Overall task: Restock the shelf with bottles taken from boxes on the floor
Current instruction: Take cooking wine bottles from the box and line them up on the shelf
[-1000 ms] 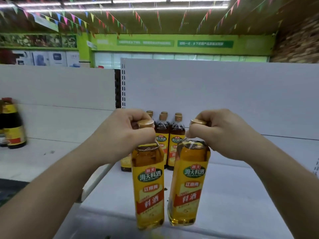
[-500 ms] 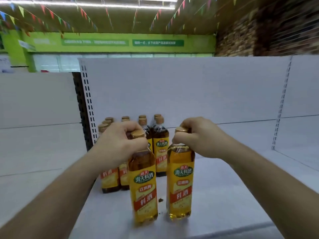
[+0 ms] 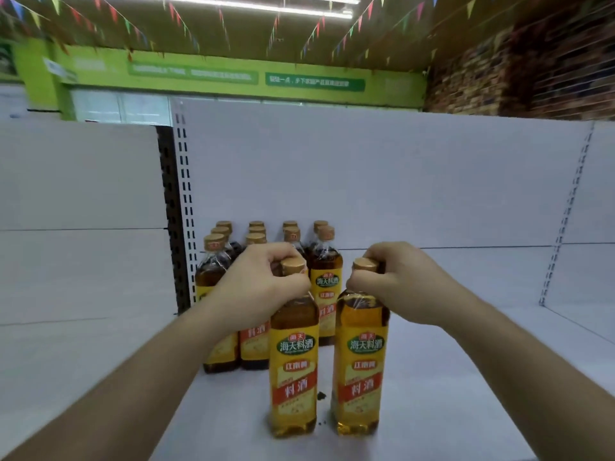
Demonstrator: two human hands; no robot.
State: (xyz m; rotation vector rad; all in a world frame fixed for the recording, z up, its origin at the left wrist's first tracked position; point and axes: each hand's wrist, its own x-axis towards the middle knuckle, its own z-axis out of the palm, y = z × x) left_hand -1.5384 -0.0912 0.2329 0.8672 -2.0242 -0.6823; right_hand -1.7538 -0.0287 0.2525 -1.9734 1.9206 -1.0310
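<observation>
The two cooking-wine bottles, one [image 3: 293,361] gripped by the neck in the left hand [image 3: 263,287] and the other [image 3: 362,361] likewise in the right hand [image 3: 396,281], have come in from the shelf's front edge over the last second. They now stand upright, side by side, low over the white shelf [image 3: 466,377]; whether their bases touch it I cannot tell. The stocked bottles [image 3: 325,277] are just behind, so only setting down and letting go seems left.

The left bottle [image 3: 294,361] and right bottle [image 3: 363,359] are both labelled 海天料酒, then 江南黄, then 料酒 on a red band. The green wall signs [image 3: 314,82] are too blurred to read.
</observation>
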